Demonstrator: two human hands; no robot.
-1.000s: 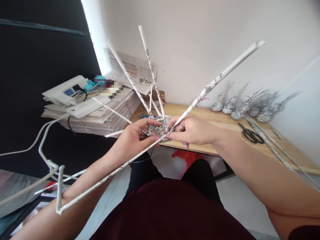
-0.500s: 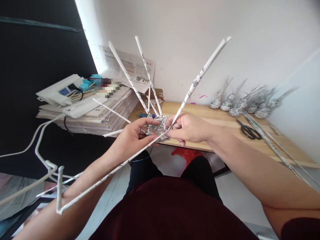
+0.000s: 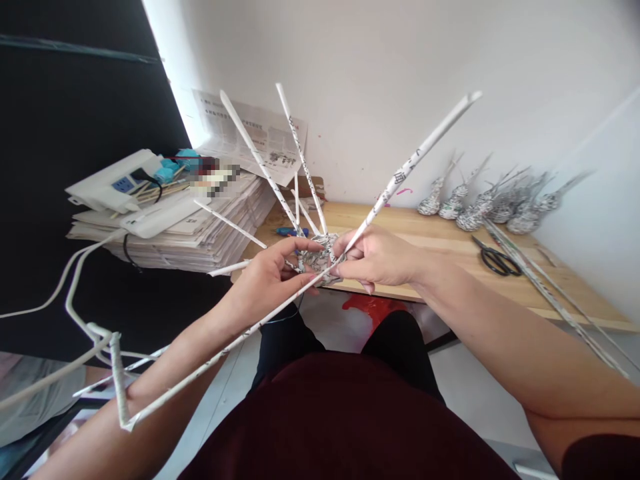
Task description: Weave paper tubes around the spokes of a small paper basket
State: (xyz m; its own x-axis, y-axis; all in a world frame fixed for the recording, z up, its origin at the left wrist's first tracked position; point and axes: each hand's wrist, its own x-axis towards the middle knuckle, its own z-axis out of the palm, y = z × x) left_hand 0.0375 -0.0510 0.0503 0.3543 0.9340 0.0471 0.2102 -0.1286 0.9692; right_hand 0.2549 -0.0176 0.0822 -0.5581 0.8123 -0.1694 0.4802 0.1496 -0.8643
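Behind the left hand (image 3: 266, 275), woven paper (image 3: 315, 261) is partly hidden.

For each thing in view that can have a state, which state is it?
Small grey-white woven paper piece: cupped by left hand, white paper tubes projecting.
Long white printed-paper tube: sharply bent at lower left, pinched by right hand.
Black metal scissors: lying flat, opening unclear.
Rounded black plug: inserted in white plastic power strip.
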